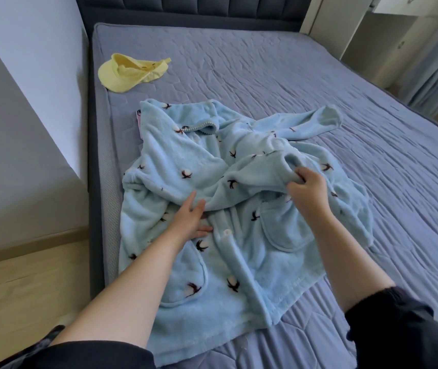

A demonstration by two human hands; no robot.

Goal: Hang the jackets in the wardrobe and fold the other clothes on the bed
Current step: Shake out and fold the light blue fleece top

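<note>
Folding is under way on the blue fleece top [239, 262], which is lying buttons-up on the near-left part of the bed [319, 75]. The left hand [191, 222] is pressing its button front with straight, flat fingers [194, 202], while the right hand [309, 187] is gripping a bunched sleeve [252, 179] with curled fingers and holding it over the chest. From where I am standing, the fold is likely to come out neater if the left hand is acting as the hinge while the right is laying the sleeve down flat and smoothing out the bunching.

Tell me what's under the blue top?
A pink thing pokes out beside the collar, on the bed. The top covers the rest, so I cannot tell what it is.
</note>
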